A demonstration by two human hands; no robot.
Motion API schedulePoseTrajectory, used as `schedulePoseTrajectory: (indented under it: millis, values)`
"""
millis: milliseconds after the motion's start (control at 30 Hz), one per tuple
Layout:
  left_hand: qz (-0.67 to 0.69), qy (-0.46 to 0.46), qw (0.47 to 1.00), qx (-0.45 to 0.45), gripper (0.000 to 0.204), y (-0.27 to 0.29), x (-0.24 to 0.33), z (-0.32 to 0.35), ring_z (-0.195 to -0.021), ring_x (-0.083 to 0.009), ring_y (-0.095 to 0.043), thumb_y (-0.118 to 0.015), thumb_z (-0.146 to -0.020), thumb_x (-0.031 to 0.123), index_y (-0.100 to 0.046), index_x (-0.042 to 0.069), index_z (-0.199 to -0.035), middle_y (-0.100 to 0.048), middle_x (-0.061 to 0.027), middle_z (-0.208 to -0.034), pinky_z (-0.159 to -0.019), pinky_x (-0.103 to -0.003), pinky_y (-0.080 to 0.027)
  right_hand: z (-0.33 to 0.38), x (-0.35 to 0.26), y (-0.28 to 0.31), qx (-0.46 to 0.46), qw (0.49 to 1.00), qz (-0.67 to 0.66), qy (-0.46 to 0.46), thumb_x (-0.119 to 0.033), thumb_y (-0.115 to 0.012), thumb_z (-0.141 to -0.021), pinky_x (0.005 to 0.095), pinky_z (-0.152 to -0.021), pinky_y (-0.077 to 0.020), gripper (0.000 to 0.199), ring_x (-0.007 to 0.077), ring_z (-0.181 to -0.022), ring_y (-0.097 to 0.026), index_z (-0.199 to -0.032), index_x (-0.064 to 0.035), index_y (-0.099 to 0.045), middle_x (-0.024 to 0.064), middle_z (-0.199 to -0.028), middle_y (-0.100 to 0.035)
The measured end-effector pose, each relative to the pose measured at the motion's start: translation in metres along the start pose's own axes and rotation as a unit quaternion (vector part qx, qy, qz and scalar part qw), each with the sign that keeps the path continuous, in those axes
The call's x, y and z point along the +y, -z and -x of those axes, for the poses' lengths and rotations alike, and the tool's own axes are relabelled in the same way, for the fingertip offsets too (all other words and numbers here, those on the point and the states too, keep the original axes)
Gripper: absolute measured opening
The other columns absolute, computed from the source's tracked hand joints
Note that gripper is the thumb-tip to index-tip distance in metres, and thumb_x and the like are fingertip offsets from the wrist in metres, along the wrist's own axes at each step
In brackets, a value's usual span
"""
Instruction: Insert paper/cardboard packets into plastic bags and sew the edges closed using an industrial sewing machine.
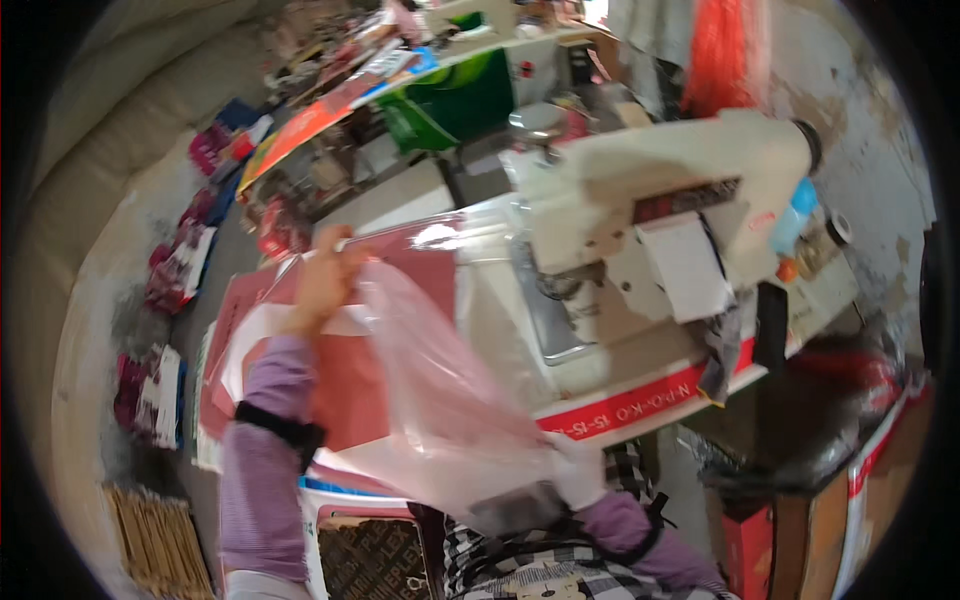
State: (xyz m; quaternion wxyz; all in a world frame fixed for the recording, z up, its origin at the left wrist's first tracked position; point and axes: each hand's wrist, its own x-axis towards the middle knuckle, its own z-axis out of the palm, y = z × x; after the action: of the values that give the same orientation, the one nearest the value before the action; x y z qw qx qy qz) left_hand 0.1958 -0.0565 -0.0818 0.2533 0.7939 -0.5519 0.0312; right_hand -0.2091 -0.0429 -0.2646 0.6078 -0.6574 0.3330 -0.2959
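Observation:
A translucent pale pink plastic sheet [440, 390] stretches slantwise between my two hands. My left hand [332, 268] pinches its far end, above a stack of dull red sheets [345, 390]. Close to my body on the right, my right hand [578, 472] is closed on the near end of the plastic; its fingers are blurred and partly covered. A clear glossy film [437, 236] lies over the red sheets at the far side. To the right of the stack stands a cream sewing machine [600, 190], its needle area apart from both hands.
A white card [685, 265] hangs on the machine's front. A red strip [640, 400] runs along the table's front edge. Dark plastic-wrapped goods [820, 410] and cartons [800, 530] stand at the right. Bundles [155, 395] lie along the left wall. A cluttered shelf [480, 45] is at the back.

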Motion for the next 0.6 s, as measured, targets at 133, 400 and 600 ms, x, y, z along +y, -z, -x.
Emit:
schedulePoseTrajectory:
  millis: [133,400,600]
  values:
    - [0.011,-0.244,0.964,-0.107,0.031,-0.111,0.044,-0.03,-0.088,-0.0261,-0.068,-0.056,-0.075,-0.009,-0.072,0.009,-0.094,-0.07,-0.0092,-0.099,-0.076,-0.034,-0.054,0.059,0.019,0.054,0.039,0.987,0.108,-0.108,-0.007,-0.054,-0.088,0.0323,-0.081,-0.0502,0.028,0.0163,-0.095,-0.067,-0.113,0.0011,-0.064,0.0159,-0.096,-0.071]
    - [0.092,-0.142,0.981,-0.096,0.027,-0.199,0.051,-0.032,-0.077,-0.0328,-0.066,-0.063,-0.069,-0.002,-0.076,0.013,-0.088,-0.071,-0.009,-0.091,-0.066,-0.035,-0.054,0.08,0.019,0.1,0.018,0.885,0.444,0.14,-0.012,-0.069,-0.077,0.036,-0.048,-0.0436,0.026,0.023,-0.048,-0.054,-0.102,-0.0177,-0.074,0.0068,-0.063,-0.061]
    - [-0.034,-0.354,0.897,-0.262,0.046,-0.15,0.085,-0.016,-0.087,-0.0277,-0.067,-0.065,-0.062,0.0,-0.075,0.021,-0.102,-0.07,-0.0052,-0.097,-0.075,-0.037,-0.056,0.128,0.01,0.104,0.019,0.989,0.119,-0.092,-0.011,-0.065,-0.084,0.0297,-0.068,-0.0555,0.023,0.024,-0.076,-0.071,-0.105,-0.0127,-0.074,0.013,-0.089,-0.071]
